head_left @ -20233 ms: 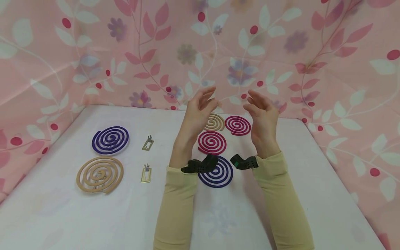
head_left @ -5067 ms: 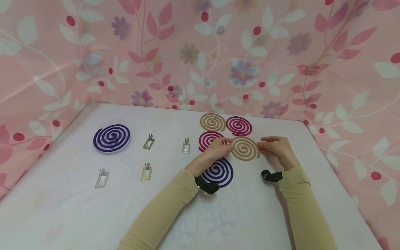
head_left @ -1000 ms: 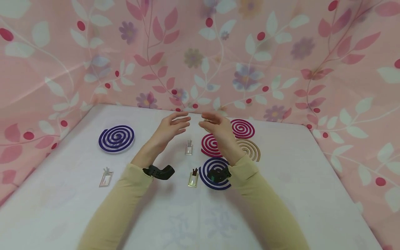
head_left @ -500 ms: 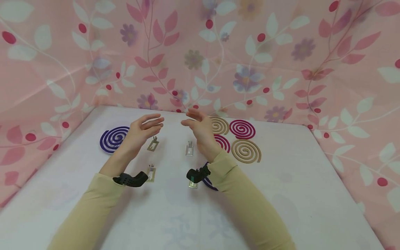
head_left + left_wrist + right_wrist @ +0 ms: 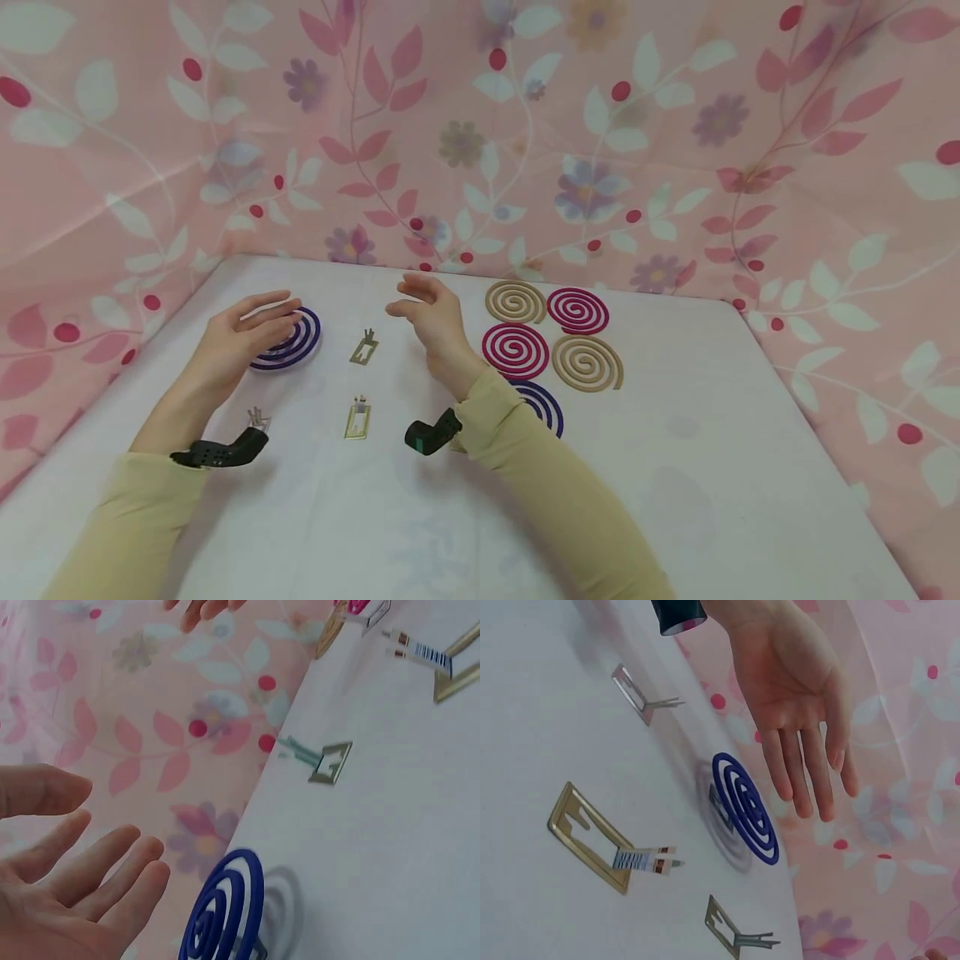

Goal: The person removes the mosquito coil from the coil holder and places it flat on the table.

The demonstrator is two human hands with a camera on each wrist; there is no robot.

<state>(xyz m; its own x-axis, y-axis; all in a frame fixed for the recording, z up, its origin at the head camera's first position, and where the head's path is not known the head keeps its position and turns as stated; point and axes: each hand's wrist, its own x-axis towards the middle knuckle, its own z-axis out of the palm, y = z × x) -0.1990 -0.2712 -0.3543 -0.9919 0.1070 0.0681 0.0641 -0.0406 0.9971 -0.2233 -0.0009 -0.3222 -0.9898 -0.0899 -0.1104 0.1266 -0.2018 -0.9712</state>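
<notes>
My left hand (image 5: 240,337) hovers at the far left of the table in the head view, fingers slightly bent and holding nothing. It partly covers a blue mosquito coil (image 5: 294,343), and I see no contact. In the left wrist view that coil (image 5: 232,904) stands raised above the cloth, with part of a metal stand under it. My right hand (image 5: 433,321) is held over the middle of the table, fingers loosely extended, grasping nothing. Between the hands lie two gold-coloured metal coil stands, one farther back (image 5: 364,348) and one nearer (image 5: 357,418).
Several coils lie flat at the right: beige (image 5: 516,302), pink (image 5: 577,310), another pink (image 5: 515,351), another beige (image 5: 587,363), and a blue coil (image 5: 546,404) partly under my right sleeve. A silvery stand (image 5: 258,419) shows beside my left wrist. Floral cloth (image 5: 480,150) rises behind.
Both hands have moved left, the left one to the raised blue coil. Since about five seconds ago, the beige coil both hands held lies released at the right.
</notes>
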